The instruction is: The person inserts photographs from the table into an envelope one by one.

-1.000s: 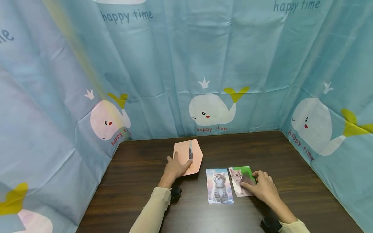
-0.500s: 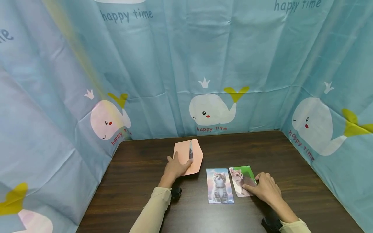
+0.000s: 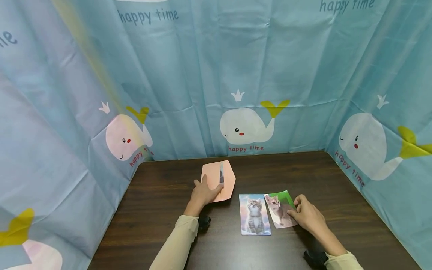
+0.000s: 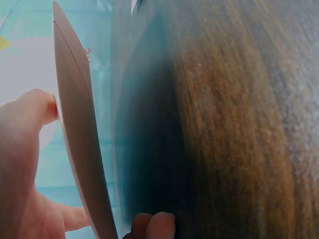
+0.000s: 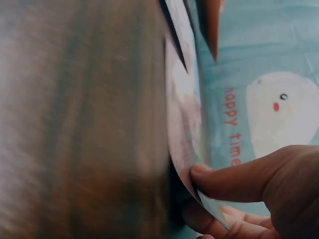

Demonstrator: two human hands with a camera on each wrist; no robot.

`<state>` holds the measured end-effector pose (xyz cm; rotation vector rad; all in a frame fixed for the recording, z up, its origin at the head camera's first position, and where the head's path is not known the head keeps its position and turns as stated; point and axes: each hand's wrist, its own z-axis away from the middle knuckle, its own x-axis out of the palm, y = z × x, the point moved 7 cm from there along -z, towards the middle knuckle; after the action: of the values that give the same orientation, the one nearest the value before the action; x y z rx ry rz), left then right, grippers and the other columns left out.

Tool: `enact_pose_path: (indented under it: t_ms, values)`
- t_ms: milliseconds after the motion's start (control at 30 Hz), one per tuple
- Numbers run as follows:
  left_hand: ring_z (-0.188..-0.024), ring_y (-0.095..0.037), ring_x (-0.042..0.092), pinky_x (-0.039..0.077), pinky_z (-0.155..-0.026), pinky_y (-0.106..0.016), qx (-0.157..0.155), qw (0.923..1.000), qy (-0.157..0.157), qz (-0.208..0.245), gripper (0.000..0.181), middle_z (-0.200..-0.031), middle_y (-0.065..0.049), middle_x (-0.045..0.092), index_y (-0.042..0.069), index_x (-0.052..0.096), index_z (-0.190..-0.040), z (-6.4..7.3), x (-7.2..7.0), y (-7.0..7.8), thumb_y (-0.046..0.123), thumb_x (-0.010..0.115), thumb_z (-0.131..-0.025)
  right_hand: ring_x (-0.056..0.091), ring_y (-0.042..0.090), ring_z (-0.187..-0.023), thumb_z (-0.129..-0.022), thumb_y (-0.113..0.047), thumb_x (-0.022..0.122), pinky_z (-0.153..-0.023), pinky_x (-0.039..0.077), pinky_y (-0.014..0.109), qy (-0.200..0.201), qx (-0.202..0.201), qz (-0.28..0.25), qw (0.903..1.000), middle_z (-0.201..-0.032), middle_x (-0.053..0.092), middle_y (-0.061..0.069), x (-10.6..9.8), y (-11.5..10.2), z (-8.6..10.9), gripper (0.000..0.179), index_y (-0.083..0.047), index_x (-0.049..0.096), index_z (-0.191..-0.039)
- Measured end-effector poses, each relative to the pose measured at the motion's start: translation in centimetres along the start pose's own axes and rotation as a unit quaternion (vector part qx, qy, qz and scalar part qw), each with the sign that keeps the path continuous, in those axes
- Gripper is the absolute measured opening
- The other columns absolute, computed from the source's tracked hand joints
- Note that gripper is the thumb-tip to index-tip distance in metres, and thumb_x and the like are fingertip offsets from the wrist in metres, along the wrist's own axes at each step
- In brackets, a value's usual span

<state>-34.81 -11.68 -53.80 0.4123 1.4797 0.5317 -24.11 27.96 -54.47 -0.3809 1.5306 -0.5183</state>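
My left hand holds a peach envelope, thumb on its face and fingers under it. Its pointed flap is unfolded to the right, and a strip of a picture shows at the opening. In the left wrist view the envelope is raised off the table. My right hand pinches the right edge of a kitten card with a green corner. In the right wrist view the thumb lies on the card, fingers beneath, and the gripped edge bends up. Left of it lies another kitten card with a pastel background.
The dark wooden table reaches back to a blue curtain printed with whales, which surrounds it on the left, back and right. A black wrist strap shows on the right arm.
My right thumb has slid toward the right edge of the green-cornered card, which has turned slightly and lifted at that edge. The left hand and envelope stay in place.
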Motion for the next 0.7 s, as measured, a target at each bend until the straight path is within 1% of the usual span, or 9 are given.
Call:
enact_pose_path:
  t_ms: [100,167,233,333,400,500,600,700]
  values:
    - [-0.106,-0.051,0.058,0.048,-0.089,-0.062,0.0,1.0,-0.001,-0.003,0.108,-0.145,-0.034,0.032,0.007,0.028,-0.158,-0.1,-0.1,0.0,0.073,0.063,-0.081,0.051,0.016,-0.061,-0.093,-0.023,0.072,-0.055,0.037,0.034,-0.01,-0.017,-0.023,0.9995,-0.077,0.059,-0.002,-0.3,-0.3,-0.5,0.034,-0.004,0.051,-0.111]
    - [-0.107,-0.052,0.058,0.048,-0.089,-0.062,0.001,1.0,-0.004,-0.002,0.108,-0.145,-0.035,0.032,0.006,0.027,-0.158,-0.1,-0.1,-0.1,0.072,0.063,-0.081,0.051,0.016,-0.062,-0.095,-0.018,0.068,-0.056,0.038,0.034,-0.008,-0.023,-0.043,0.9988,-0.075,0.061,-0.001,-0.5,-0.4,-0.9,0.029,-0.001,0.053,-0.113]
    - [-0.107,-0.052,0.058,0.048,-0.089,-0.062,0.003,1.0,-0.005,-0.001,0.108,-0.145,-0.036,0.031,0.005,0.027,-0.158,-0.1,0.1,-0.1,0.072,0.063,-0.081,0.05,0.017,-0.062,-0.097,-0.016,0.066,-0.057,0.038,0.033,-0.001,-0.028,-0.063,0.9976,-0.075,0.062,0.0,-0.8,-0.6,-1.2,0.029,0.001,0.053,-0.117]
    - [-0.107,-0.053,0.058,0.049,-0.089,-0.061,0.006,1.0,-0.002,0.0,0.109,-0.146,-0.036,0.031,0.005,0.027,-0.158,0.0,0.3,-0.2,0.072,0.063,-0.081,0.05,0.017,-0.062,-0.098,-0.015,0.064,-0.056,0.038,0.032,0.031,-0.042,-0.078,0.9956,-0.074,0.063,0.0,-1.5,-1.0,-1.9,0.029,0.003,0.057,-0.119]
    - [-0.109,-0.053,0.058,0.049,-0.09,-0.061,0.005,1.0,-0.002,0.001,0.109,-0.147,-0.036,0.03,0.006,0.027,-0.158,0.0,0.3,-0.3,0.073,0.063,-0.081,0.05,0.016,-0.062,-0.098,-0.016,0.064,-0.058,0.038,0.032,0.05,-0.049,-0.084,0.994,-0.074,0.064,0.0,-1.9,-1.4,-2.3,0.027,0.002,0.059,-0.117]
    - [-0.111,-0.053,0.057,0.047,-0.091,-0.062,-0.001,1.0,-0.003,0.001,0.108,-0.149,-0.035,0.028,0.008,0.026,-0.159,-0.1,0.3,-0.3,0.074,0.062,-0.081,0.051,0.016,-0.064,-0.097,-0.017,0.065,-0.061,0.038,0.033,0.072,-0.051,-0.092,0.9919,-0.076,0.068,0.001,-2.4,-2.0,-3.0,0.019,-0.002,0.06,-0.109]
    - [-0.11,-0.052,0.057,0.047,-0.092,-0.062,-0.005,1.0,-0.001,-0.003,0.108,-0.148,-0.033,0.03,0.009,0.027,-0.159,-0.1,0.3,-0.3,0.074,0.062,-0.08,0.052,0.015,-0.066,-0.098,-0.018,0.063,-0.063,0.038,0.033,0.076,-0.049,-0.108,0.99,-0.081,0.07,0.003,-2.5,-2.5,-3.7,0.017,-0.004,0.058,-0.108]
    - [-0.107,-0.05,0.058,0.048,-0.091,-0.061,-0.004,1.0,0.003,-0.006,0.108,-0.144,-0.032,0.034,0.009,0.029,-0.159,-0.1,0.2,-0.2,0.074,0.063,-0.08,0.051,0.014,-0.065,-0.099,-0.014,0.06,-0.063,0.038,0.031,0.072,-0.055,-0.13,0.9874,-0.081,0.07,0.004,-2.3,-3.3,-4.4,0.019,-0.002,0.056,-0.114]
